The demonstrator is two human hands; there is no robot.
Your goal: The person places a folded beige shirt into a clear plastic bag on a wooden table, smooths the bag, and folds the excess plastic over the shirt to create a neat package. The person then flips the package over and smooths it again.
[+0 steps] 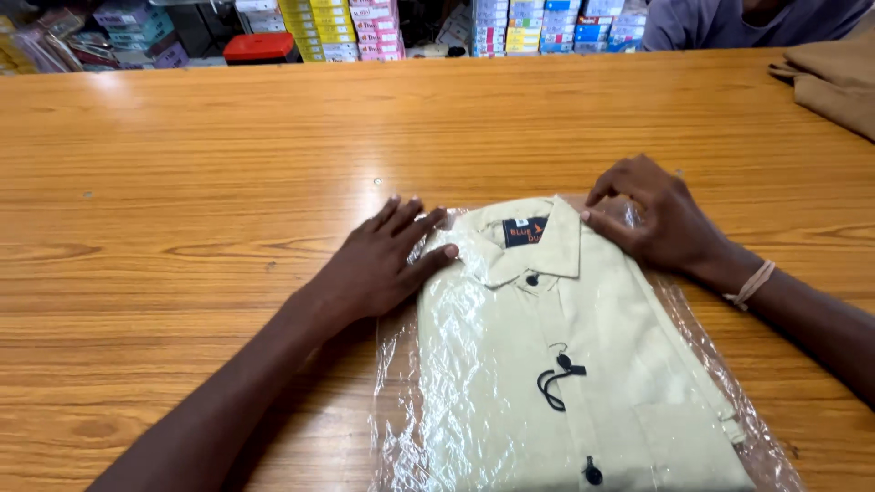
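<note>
A folded pale cream shirt (547, 364) with dark buttons and a dark collar label lies in a clear plastic bag (401, 383) on the wooden table (182, 182). My left hand (378, 260) rests flat, fingers spread, on the bag's upper left corner beside the collar. Over at the upper right corner, my right hand (652, 219) presses on the bag's open end with fingers bent; a thread band circles that wrist. A small black tag cord lies on the shirt front.
A brown folded cloth (834, 82) lies at the table's far right corner. Another person in a grey-blue top (738, 23) stands behind the table. Stacks of coloured boxes (374, 27) and a red box (260, 46) fill the shelves beyond.
</note>
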